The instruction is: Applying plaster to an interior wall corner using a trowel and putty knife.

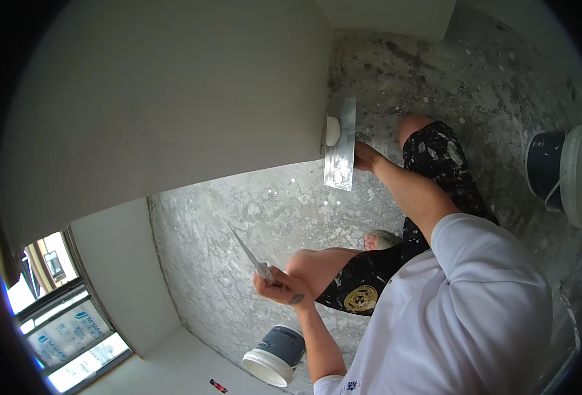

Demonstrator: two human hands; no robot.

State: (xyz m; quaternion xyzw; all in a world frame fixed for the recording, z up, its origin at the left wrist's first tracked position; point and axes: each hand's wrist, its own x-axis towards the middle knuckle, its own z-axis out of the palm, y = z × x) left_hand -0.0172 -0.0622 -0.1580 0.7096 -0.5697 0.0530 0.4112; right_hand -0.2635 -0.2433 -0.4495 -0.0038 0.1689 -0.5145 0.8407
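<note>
A wide metal blade (pixel 343 146) is held by the right hand (pixel 364 157), whose grip is partly hidden behind it. The wide metal blade is long, rectangular and silvery, streaked with whitish smears; a smooth, rounded white lump (pixel 332 131) is seen at its left edge. Below and left of the wide metal blade, a thin scraper (pixel 254 261) is gripped by the closed left hand (pixel 281 288); it is seen nearly edge-on, tapering to a fine tip. Just left of the wide metal blade, a broad pale wall (pixel 172 112) is seen; whether the 2 touch cannot be told. Beneath it, the floor (pixel 205 263) is mottled grey, spotted with white. Well apart from it, 2 dark vessels are placed: 1 white-topped bucket (pixel 546 164) to the right, 1 smaller bucket (pixel 281 342) below. A window (pixel 70 332) is set far to its lower left.
</note>
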